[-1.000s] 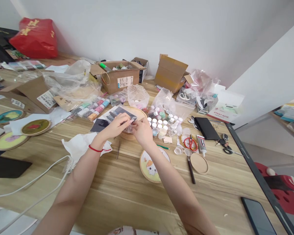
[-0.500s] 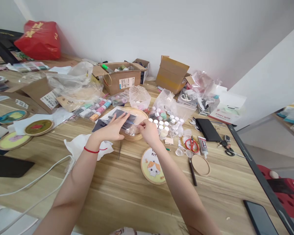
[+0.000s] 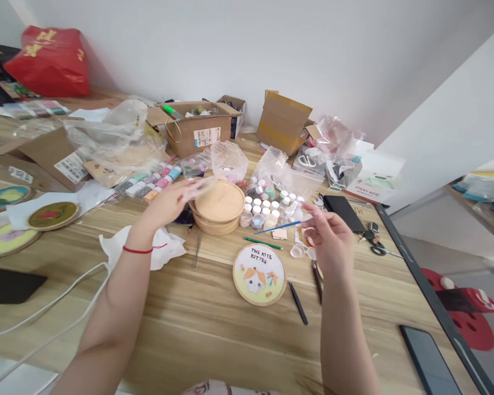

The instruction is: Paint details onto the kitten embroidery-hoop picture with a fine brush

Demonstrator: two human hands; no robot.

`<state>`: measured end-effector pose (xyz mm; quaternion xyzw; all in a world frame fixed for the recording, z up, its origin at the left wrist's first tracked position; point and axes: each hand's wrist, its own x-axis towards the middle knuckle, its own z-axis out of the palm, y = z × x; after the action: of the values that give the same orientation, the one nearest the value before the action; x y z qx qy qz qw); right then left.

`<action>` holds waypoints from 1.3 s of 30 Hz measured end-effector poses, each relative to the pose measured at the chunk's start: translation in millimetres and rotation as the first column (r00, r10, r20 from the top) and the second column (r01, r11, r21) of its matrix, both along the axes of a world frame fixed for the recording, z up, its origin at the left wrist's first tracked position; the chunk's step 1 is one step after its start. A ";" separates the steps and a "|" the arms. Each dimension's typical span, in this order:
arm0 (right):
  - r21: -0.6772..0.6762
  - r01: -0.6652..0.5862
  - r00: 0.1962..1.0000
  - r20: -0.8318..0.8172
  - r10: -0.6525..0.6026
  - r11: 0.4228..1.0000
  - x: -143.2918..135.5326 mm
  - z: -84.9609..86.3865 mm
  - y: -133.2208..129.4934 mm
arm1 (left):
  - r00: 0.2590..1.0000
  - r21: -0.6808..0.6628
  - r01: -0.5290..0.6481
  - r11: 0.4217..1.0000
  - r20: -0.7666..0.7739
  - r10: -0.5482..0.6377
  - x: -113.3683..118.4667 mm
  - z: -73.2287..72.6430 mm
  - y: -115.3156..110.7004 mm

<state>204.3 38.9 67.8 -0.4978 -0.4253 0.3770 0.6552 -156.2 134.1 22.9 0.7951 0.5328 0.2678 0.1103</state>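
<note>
My right hand [image 3: 329,230] pinches a thin blue stick [image 3: 276,227] above the table, to the right of the white-capped jars [image 3: 265,207]. At the left of the stacked round wooden hoops [image 3: 220,206], my left hand [image 3: 168,203] is raised, its fingers blurred; a pale, clear smear beside them is too blurred to name, and whether they grip it is unclear. The round kitten picture [image 3: 259,274] lies face up in front of the jars. A green pencil [image 3: 263,243] lies between the jars and the picture.
Black tweezers [image 3: 298,303] lie right of the picture. Behind stand open cardboard boxes [image 3: 197,131] and plastic bags [image 3: 119,131]. A black notebook [image 3: 343,214] and a phone [image 3: 430,359] lie at the right; a white cable [image 3: 82,274] crosses the left.
My right hand has moved right, away from the hoops, with the blue stick. My left hand has lifted to the left, and the clear bag is off the hoops, whose top now shows.
</note>
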 end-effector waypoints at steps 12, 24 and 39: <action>-0.077 0.190 0.888 0.439 -0.138 0.979 65.8 -64.7 -72.5 | 0.991 -0.209 0.123 0.970 -0.032 -0.133 -17.7 -9.6 2.7; -0.060 0.243 0.638 0.762 -0.113 0.968 84.7 -100.0 -44.7 | 0.969 0.102 0.039 0.994 0.239 -0.063 36.1 37.5 -34.1; -0.364 0.164 0.351 0.890 0.291 0.917 101.2 -103.4 -18.8 | 0.957 -0.084 0.189 0.978 0.240 -0.164 66.2 35.4 -43.5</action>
<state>305.5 20.1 -35.6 -0.7250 -0.6559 0.1289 0.1660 -90.0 90.6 58.2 0.7959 0.4564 0.3193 0.2374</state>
